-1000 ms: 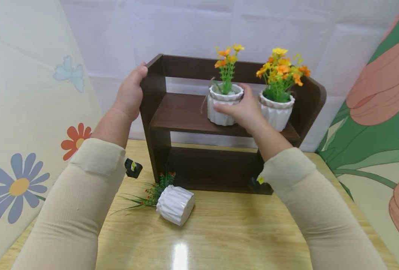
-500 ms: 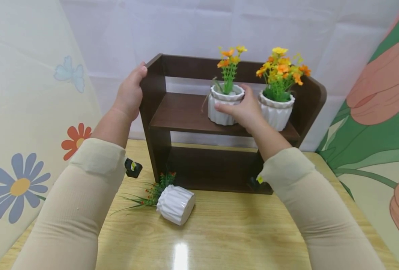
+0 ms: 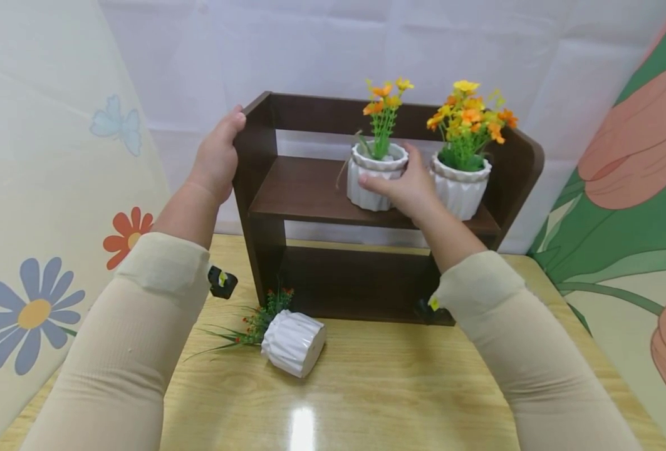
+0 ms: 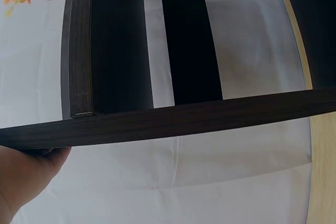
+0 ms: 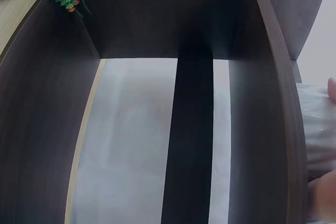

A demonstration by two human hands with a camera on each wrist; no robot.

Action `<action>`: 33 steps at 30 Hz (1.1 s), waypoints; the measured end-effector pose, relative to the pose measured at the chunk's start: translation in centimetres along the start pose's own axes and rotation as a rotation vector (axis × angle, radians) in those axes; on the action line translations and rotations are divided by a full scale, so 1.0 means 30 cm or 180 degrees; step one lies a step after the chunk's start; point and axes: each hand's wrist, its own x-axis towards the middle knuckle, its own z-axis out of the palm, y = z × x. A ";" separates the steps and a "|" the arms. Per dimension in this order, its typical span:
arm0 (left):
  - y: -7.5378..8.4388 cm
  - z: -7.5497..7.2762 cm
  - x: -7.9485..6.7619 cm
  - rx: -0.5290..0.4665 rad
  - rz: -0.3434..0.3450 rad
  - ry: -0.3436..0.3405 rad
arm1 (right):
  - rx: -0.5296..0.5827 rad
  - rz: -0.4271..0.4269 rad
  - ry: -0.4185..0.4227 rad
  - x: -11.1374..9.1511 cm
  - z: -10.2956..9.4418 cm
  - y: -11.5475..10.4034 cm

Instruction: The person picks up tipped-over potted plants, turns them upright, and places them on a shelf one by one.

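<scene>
In the head view, my right hand point(image 3: 403, 185) grips a white fluted flowerpot point(image 3: 366, 188) with thumb in front and fingers round its right side. Orange and yellow flowers rise from this pot, upright on the upper board of a dark brown shelf point(image 3: 316, 188). A second white flowerpot point(image 3: 459, 191) with fuller yellow-orange flowers stands right beside it. My left hand point(image 3: 217, 156) holds the shelf's left side panel near the top, fingertips at its edge; the left wrist view shows this hand point(image 4: 26, 174) against the panel's outer face.
A third white flowerpot point(image 3: 293, 343) lies on its side on the wooden table point(image 3: 366, 388), its red-flowered greenery point(image 3: 265, 319) pointing left by the shelf's lower left corner. White cloth point(image 3: 321, 44) hangs behind; flower-printed panels point(image 3: 45, 188) stand at both sides.
The gripped flowerpot has shifted very slightly right along the board, and my right hand with it. My left hand keeps its place on the side panel.
</scene>
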 end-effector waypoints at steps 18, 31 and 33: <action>-0.002 0.002 0.003 -0.0099 0.0001 0.0017 | 0.0411 -0.0268 -0.0003 -0.058 -0.035 -0.022; -0.003 0.001 0.001 -0.0131 -0.0004 0.0022 | 0.0498 -0.0381 -0.0105 -0.126 -0.062 -0.021; -0.002 0.001 0.000 -0.0194 -0.0009 0.0023 | 0.0547 -0.0442 -0.0143 -0.142 -0.061 -0.018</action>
